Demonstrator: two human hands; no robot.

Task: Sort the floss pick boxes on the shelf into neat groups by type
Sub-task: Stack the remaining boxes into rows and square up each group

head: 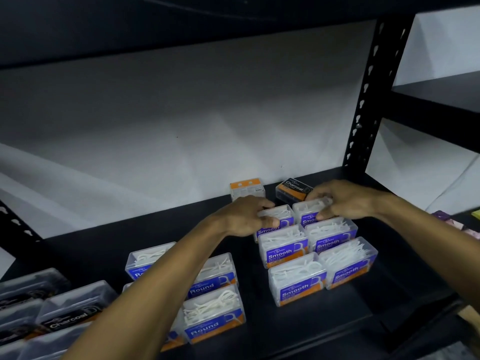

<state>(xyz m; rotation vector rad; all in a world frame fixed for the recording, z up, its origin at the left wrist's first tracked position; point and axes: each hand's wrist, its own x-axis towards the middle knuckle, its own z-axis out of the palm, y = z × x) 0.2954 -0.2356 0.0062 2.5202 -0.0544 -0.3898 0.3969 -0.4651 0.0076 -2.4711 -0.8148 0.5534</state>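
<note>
On the black shelf (298, 331) stand clear floss pick boxes. Several "Smooth" boxes (296, 279) form two columns at the right. My left hand (249, 216) grips the back-left Smooth box (279, 215). My right hand (342, 202) pinches the back-right Smooth box (306, 209), thumb on its front. Several "Round" boxes (214, 314) sit in the middle, partly hidden by my left forearm. Dark "Charcoal" boxes (70, 305) crowd the front left. One Charcoal box (292, 190) and an orange-backed box (246, 189) stand at the back wall.
A white wall closes off the back of the shelf. A black perforated upright (368, 97) rises at the right rear, with another shelf unit (439, 92) beyond it. Small coloured items (457, 224) lie at the far right edge. Bare shelf lies left of the orange-backed box.
</note>
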